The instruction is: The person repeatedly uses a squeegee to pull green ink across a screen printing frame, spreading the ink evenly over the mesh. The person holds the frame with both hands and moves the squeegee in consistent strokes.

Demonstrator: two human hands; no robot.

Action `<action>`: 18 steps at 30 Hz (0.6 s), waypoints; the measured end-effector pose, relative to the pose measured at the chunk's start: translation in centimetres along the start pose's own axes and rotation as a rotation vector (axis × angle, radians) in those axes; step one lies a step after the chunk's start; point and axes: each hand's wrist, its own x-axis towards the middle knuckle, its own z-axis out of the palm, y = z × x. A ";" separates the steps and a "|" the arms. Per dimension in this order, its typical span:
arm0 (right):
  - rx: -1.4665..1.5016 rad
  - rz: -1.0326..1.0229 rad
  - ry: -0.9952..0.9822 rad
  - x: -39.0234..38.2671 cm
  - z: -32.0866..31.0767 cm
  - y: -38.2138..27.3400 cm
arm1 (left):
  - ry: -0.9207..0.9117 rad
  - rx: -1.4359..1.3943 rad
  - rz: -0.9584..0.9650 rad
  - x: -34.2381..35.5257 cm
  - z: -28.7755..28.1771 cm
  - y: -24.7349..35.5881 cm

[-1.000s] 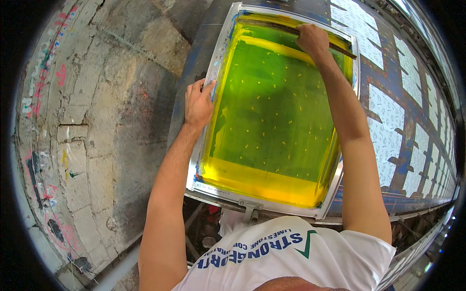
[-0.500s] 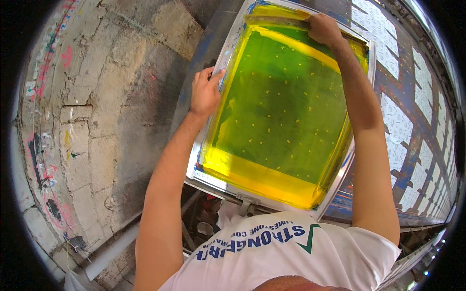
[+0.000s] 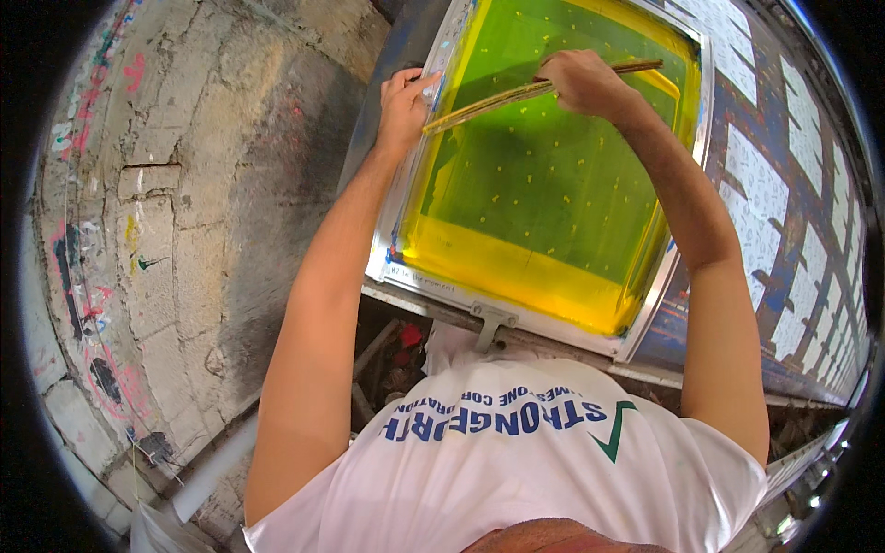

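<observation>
A screen printing frame (image 3: 650,318) lies at a slant before me, its pale metal rim around a green and yellow mesh (image 3: 525,184) dotted with small yellow marks. My right hand (image 3: 583,85) is closed round the middle of a long, thin squeegee (image 3: 489,104), which crosses the upper part of the mesh diagonally. The squeegee's left end reaches the frame's left side, close to my left hand (image 3: 403,109). That left hand grips the frame's left rim, with its thumb laid over the rim. Part of the squeegee is hidden behind my right hand.
Printed white sheets (image 3: 756,189) lie in rows on the dark, stained table (image 3: 687,161) at the right. A rough, paint-marked stone wall (image 3: 194,230) runs along the left. A metal clamp (image 3: 491,320) sits at the frame's near edge, and a white pipe (image 3: 217,468) lies lower left.
The squeegee has come from the far end of the mesh toward me and now slants across it. My left hand stays at the frame's left rim. The frame sits higher in view.
</observation>
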 end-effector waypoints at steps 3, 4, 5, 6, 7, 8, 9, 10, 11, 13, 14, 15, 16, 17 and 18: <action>0.038 0.013 -0.082 -0.3 0.3 -4.4 | -0.030 -0.004 -0.025 -0.2 0.3 -0.6; 0.043 0.043 -0.130 -0.4 0.2 -5.8 | -0.046 -0.006 -0.039 -0.1 0.3 -0.9; -0.022 0.019 -0.119 -0.9 0.1 -7.3 | -0.055 0.013 -0.031 -0.2 0.4 -1.0; -0.022 0.024 -0.122 -1.4 0.0 -8.8 | -0.062 0.033 -0.024 -0.2 0.5 -1.1; -0.025 0.027 -0.130 -1.9 -0.1 -10.2 | -0.067 0.052 -0.018 -0.3 0.6 -1.2; -0.020 0.017 -0.111 -2.5 -0.1 -11.6 | -0.066 0.062 -0.009 -0.3 0.6 -1.2; 0.001 0.047 -0.130 -3.1 0.0 -13.0 | -0.066 0.072 0.001 -0.4 0.6 -1.2; 0.003 0.083 -0.160 -3.7 0.2 -14.5 | -0.083 0.093 -0.009 -0.4 0.7 -1.1; 0.007 0.116 -0.180 -4.4 0.4 -15.9 | -0.070 0.095 0.009 -0.4 0.7 -1.1; 0.018 0.193 -0.199 -6.5 0.6 -18.8 | -0.087 0.117 -0.002 -0.3 0.7 -1.0; 0.041 0.269 -0.171 -7.8 0.7 -20.4 | -0.076 0.114 0.014 -0.2 0.8 -1.1; 0.064 0.343 -0.142 -9.1 0.8 -22.1 | -0.073 0.112 0.022 -0.2 0.9 -1.2; 0.087 0.402 -0.089 -10.3 0.9 -23.9 | -0.073 0.113 0.022 -0.2 1.0 -1.4; 0.086 0.476 -0.066 -11.5 1.0 -25.9 | -0.061 0.110 0.033 -0.2 1.2 -1.6; 0.085 0.536 -0.018 -12.6 1.1 -27.9 | -0.052 0.111 0.037 -0.1 1.5 -1.8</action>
